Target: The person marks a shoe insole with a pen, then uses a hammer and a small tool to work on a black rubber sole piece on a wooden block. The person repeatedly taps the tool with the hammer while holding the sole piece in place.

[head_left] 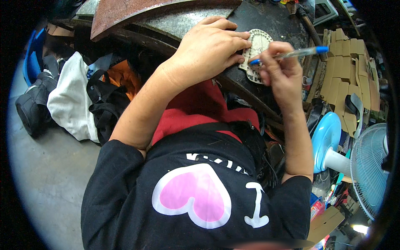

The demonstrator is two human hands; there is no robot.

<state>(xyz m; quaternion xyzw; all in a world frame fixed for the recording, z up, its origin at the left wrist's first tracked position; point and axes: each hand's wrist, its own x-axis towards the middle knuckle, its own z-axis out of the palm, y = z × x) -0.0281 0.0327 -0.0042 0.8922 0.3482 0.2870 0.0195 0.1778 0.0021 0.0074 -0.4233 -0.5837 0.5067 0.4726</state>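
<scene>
A small cream-coloured flat piece (259, 39) with a rounded outline and dark marks along its border lies on the dark tabletop, near the table's front edge. My right hand (283, 71) grips a clear ballpoint pen (296, 53) with blue ends, its tip at the left part of the piece. Flat beside it, palm down, is my left hand (216, 48), fingers stretched out and fingertips at the left edge of the piece. The right fingers hide part of the piece's lower right side.
A curved rusty metal sheet (137, 16) sits on the table at the back left. A hammer-like tool (308, 25) lies back right. Folded cardboard (339, 62) and a blue-based fan (368, 166) stand at right. Bags and cloth (71, 100) are on the left.
</scene>
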